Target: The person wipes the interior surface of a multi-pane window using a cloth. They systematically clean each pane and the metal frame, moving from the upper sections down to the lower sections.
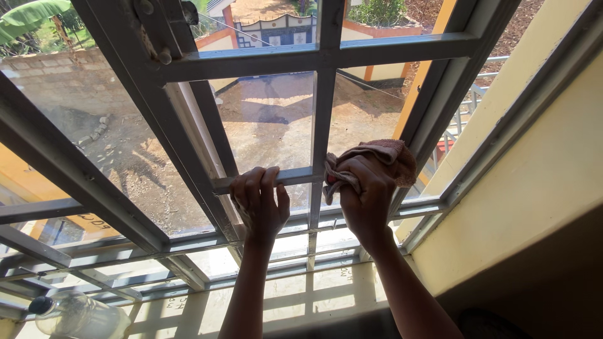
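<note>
A grey metal window sash (317,119) with glass panes stands swung open in front of me. My left hand (259,201) grips its lower horizontal bar from above, fingers curled over the metal. My right hand (365,191) is closed on a crumpled pinkish-brown cloth (388,154) and presses it against the pane just right of the vertical bar. Both forearms reach up from the bottom middle of the view.
A clear plastic bottle (75,316) with a dark cap lies on the sill at the bottom left. The fixed window frame (81,182) runs diagonally at left. A yellow wall (540,182) flanks the right. Outside lie bare ground, a stone wall and buildings.
</note>
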